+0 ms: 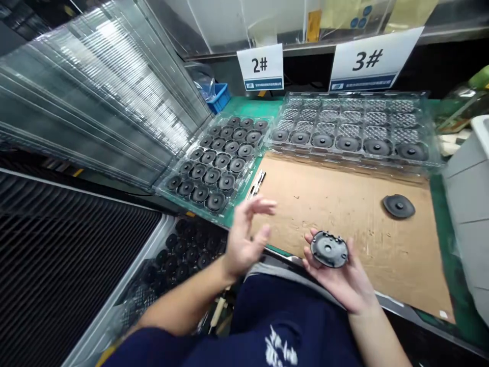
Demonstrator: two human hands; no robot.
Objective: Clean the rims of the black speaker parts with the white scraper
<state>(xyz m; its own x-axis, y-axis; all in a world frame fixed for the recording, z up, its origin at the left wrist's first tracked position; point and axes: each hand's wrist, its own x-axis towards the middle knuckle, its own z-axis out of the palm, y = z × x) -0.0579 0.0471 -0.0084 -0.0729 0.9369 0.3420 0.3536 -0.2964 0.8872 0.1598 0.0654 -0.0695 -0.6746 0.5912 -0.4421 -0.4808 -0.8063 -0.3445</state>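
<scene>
In my right hand (346, 278) rests a dark oval plastic part (329, 249), its inner side with small clips facing up. The fingers curl round its far edge. My left hand (248, 237) hovers over the front edge of the cardboard, fingers bent and apart from the thumb, nothing between them. Near it, by the cardboard's left edge, lies a small black-and-silver tool (257, 184) whose kind I cannot make out. Another dark oval part (399, 206) lies on the right of the cardboard sheet (344, 199).
A clear tray (239, 191) full of dark parts stands at left. Another clear tray (355, 157) at the back has parts in its front row. Stacked clear trays (99, 86) rise at far left. A blue bin (219, 98) and a grey crate (468, 219) flank the bench.
</scene>
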